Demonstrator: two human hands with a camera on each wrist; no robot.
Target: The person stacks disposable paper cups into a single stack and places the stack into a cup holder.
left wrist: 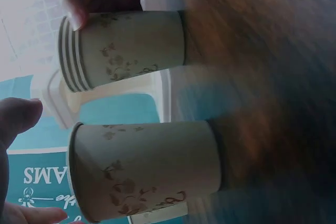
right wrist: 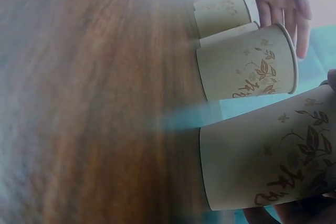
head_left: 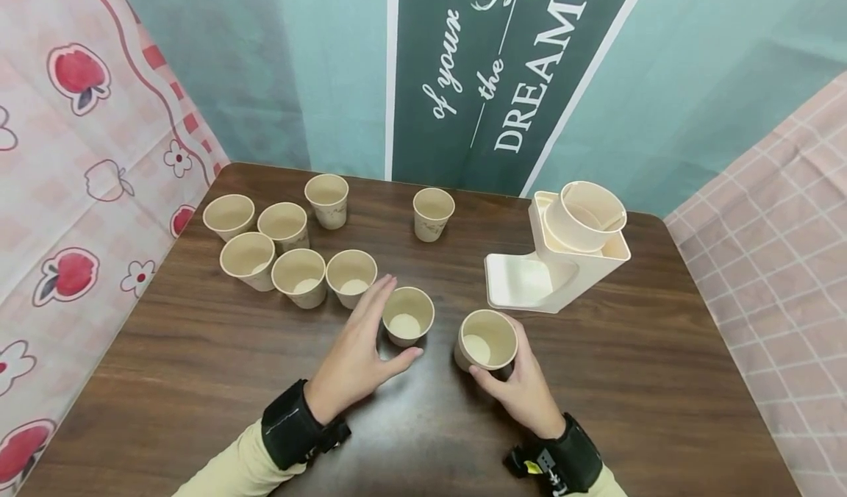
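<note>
My right hand (head_left: 526, 390) grips a short stack of beige paper cups (head_left: 488, 337), thumb at the near side and fingers behind. Several nested rims show on this stack (left wrist: 118, 51) in the left wrist view, and its base meets the wooden table. Left of it stands a single paper cup (head_left: 408, 316) with a brown leaf print (right wrist: 260, 72). Around that cup my left hand (head_left: 357, 354) is spread, thumb on the near side and fingers at the far left, with a gap between thumb and rim.
Several more paper cups (head_left: 299, 278) stand upright in a cluster at the left. One cup (head_left: 433, 214) stands alone at the back middle. At the right is a white cup dispenser (head_left: 562, 284) with a tilted cup (head_left: 585, 217) in its top. Printed cloths (head_left: 317, 78) hang behind the wooden table (head_left: 662, 379).
</note>
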